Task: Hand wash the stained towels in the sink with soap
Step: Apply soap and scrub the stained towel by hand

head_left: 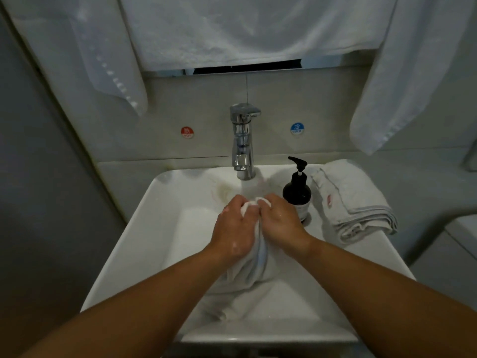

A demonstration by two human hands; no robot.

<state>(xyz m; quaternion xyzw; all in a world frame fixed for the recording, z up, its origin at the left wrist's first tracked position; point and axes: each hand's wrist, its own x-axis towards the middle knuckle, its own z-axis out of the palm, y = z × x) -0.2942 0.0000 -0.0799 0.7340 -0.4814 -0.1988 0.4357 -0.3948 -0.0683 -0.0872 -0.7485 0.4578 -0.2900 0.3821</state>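
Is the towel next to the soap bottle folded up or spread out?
Folded. The towel lies in stacked layers, their edges showing at its front, right of the soap bottle.

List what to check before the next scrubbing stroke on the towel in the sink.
1. Both grip the towel, left hand and right hand: ok.
2. Towel hangs inside the sink: ok.
3. The bottle stands upright on the rim: ok.
4. Water from the tap: cannot tell, blur below spout.
5. Stain gone: cannot tell, none visible.
6. Next, folded towel waits right of bottle: ok.
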